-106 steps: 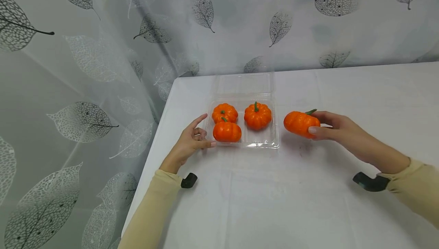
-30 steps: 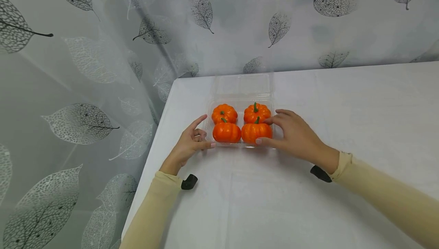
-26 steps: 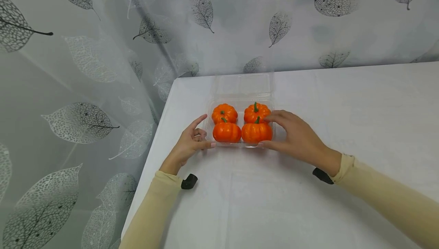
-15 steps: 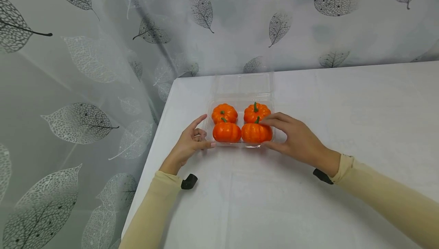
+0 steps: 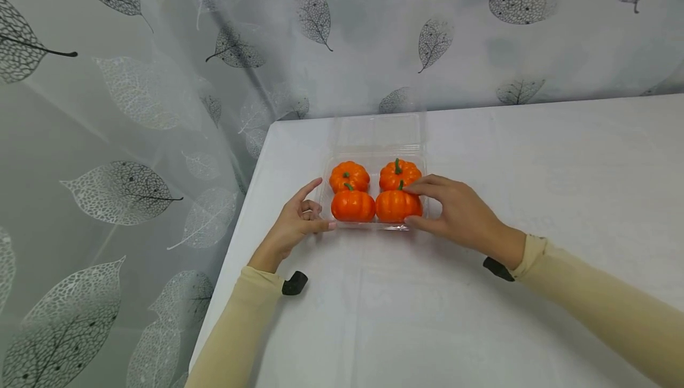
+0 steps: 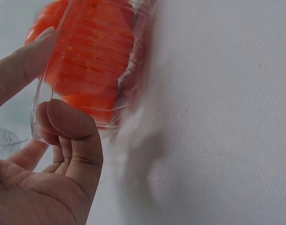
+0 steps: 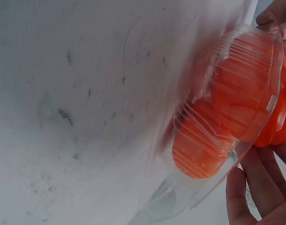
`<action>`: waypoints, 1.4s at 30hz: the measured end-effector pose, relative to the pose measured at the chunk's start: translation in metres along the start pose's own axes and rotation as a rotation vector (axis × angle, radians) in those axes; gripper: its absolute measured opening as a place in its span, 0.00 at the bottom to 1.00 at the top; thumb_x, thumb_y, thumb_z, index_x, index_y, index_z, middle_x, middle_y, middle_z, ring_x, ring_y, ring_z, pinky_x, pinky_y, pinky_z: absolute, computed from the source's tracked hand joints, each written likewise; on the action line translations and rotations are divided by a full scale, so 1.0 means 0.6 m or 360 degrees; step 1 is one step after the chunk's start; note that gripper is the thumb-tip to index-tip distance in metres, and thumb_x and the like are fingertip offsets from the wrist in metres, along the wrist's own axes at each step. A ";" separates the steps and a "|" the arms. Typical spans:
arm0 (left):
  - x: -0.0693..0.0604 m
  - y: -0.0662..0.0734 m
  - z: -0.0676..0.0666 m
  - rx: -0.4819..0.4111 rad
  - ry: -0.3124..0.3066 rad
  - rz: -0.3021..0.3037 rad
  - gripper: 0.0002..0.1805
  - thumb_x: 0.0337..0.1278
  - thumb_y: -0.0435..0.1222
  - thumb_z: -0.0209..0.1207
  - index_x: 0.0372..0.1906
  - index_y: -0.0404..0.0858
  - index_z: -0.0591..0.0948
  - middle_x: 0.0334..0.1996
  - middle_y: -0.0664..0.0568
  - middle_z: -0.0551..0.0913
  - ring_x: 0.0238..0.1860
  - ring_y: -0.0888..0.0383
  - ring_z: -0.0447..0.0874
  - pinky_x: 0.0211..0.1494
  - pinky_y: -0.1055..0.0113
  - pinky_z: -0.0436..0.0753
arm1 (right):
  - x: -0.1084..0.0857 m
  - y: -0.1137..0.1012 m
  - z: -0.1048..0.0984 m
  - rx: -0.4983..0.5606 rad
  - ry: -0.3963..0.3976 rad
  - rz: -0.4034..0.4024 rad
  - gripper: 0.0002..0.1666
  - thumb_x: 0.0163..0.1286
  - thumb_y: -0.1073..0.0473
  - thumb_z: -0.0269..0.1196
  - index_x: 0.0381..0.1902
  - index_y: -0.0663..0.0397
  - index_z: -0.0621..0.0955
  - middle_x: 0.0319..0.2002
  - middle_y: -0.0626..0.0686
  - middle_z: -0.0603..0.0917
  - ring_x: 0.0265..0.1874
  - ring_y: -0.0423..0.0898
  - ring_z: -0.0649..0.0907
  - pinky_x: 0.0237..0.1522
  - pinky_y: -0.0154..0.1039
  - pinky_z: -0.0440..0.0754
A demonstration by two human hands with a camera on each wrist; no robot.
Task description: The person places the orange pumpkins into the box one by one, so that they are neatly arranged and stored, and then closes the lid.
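Orange toy pumpkins with green stems fill a clear plastic clamshell box (image 5: 369,226) in two rows. In front are the left pumpkin (image 5: 352,207) and the right pumpkin (image 5: 391,207); behind them stand a back left pumpkin (image 5: 348,176) and a back right pumpkin (image 5: 402,172). My left hand (image 5: 296,221) holds the box at its left front corner, thumb on the rim and curled fingers against the side wall (image 6: 94,61). My right hand (image 5: 464,213) grips the front right pumpkin from its right side, thumb in front and fingers near the stem. Its palm side is hidden from the head view.
The box's lid (image 5: 379,131) lies folded back behind it. A white cloth covers the table (image 5: 454,316), which ends at the left. A grey leaf-patterned curtain (image 5: 369,49) hangs behind and to the left.
The right hand has carried its pumpkin leftward from beside the box into the front right spot. Over the last half second it shifts only slightly. The left hand stays put.
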State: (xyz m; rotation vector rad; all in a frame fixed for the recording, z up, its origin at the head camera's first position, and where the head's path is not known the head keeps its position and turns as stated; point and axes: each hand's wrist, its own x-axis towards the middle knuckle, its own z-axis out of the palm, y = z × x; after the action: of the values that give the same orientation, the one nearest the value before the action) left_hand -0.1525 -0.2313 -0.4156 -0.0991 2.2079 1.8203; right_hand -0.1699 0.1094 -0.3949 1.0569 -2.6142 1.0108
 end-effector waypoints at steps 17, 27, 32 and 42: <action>-0.006 0.001 0.004 0.0005 -0.0011 0.0002 0.54 0.47 0.29 0.76 0.78 0.56 0.63 0.35 0.49 0.68 0.28 0.58 0.67 0.31 0.70 0.70 | 0.005 0.003 0.011 -0.0076 -0.0098 0.0088 0.31 0.59 0.49 0.77 0.56 0.59 0.85 0.49 0.54 0.86 0.46 0.54 0.84 0.56 0.59 0.76; -0.007 0.003 0.006 0.0021 -0.0034 0.0027 0.54 0.47 0.28 0.76 0.78 0.56 0.62 0.34 0.49 0.69 0.26 0.58 0.67 0.28 0.69 0.69 | -0.001 -0.004 0.008 -0.0138 -0.0110 0.0146 0.33 0.59 0.46 0.76 0.58 0.58 0.84 0.52 0.58 0.85 0.50 0.59 0.83 0.59 0.61 0.73; -0.007 0.004 0.002 0.0132 -0.0021 0.0023 0.52 0.48 0.32 0.76 0.78 0.57 0.63 0.40 0.46 0.71 0.28 0.56 0.70 0.30 0.68 0.71 | -0.001 -0.002 0.006 -0.0135 -0.0109 0.0122 0.34 0.59 0.44 0.75 0.58 0.58 0.84 0.53 0.56 0.85 0.50 0.57 0.83 0.59 0.60 0.74; 0.002 0.029 -0.019 0.0298 0.0182 -0.0006 0.37 0.65 0.51 0.65 0.77 0.54 0.67 0.66 0.46 0.71 0.61 0.47 0.76 0.59 0.53 0.78 | 0.001 0.002 -0.010 -0.0010 0.0021 0.0122 0.29 0.63 0.49 0.73 0.59 0.56 0.83 0.53 0.51 0.83 0.53 0.50 0.82 0.56 0.54 0.79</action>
State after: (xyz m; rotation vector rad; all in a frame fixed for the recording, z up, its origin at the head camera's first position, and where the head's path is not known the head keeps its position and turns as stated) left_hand -0.1598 -0.2384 -0.3974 -0.1728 2.4428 1.6339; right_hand -0.1719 0.1134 -0.3904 0.9517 -2.6642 1.0210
